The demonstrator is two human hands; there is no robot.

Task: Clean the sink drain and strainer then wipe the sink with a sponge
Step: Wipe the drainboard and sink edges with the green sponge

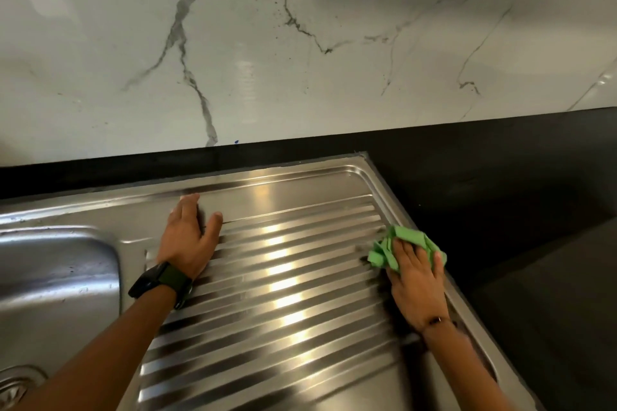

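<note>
Sink drainboard [287, 277]: wipe along the ribs, not across. Left hand [187, 237], flat and open, braces near the basin. Right hand [417, 277] presses the crumpled green sponge [397, 243] at the drainboard's right edge; keep pressure even.

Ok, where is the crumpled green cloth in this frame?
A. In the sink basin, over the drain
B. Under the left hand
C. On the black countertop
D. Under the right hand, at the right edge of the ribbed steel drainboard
D: the right hand presses the crumpled green cloth onto the ribbed steel drainboard near its right edge.
</note>
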